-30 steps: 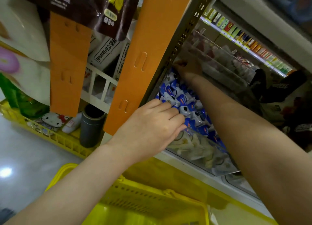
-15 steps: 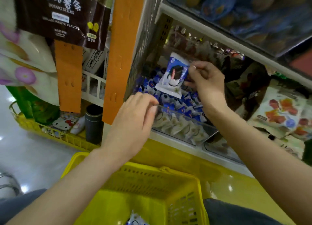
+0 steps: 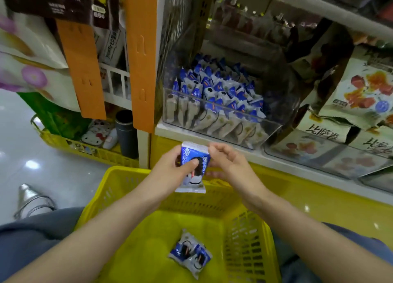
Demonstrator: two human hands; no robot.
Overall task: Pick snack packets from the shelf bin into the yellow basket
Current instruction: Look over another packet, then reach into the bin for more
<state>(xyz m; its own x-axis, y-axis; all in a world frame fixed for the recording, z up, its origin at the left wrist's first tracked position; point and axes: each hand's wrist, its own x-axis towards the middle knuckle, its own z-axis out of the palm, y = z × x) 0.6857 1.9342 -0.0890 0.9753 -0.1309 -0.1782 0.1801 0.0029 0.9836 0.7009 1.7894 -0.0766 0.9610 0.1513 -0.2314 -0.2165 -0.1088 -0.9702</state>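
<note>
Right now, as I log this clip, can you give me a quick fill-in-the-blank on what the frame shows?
1. The left hand holds a packet with its ___ across the front.
2. The basket below it is ___.
3. The bin of packets stands on a ___.
Missing words: thumb; yellow; shelf.

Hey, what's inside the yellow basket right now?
What look like two overlapping blue-and-white snack packets lie on the yellow basket floor. The left forearm covers the floor's near-left part, so anything there is hidden.
</note>
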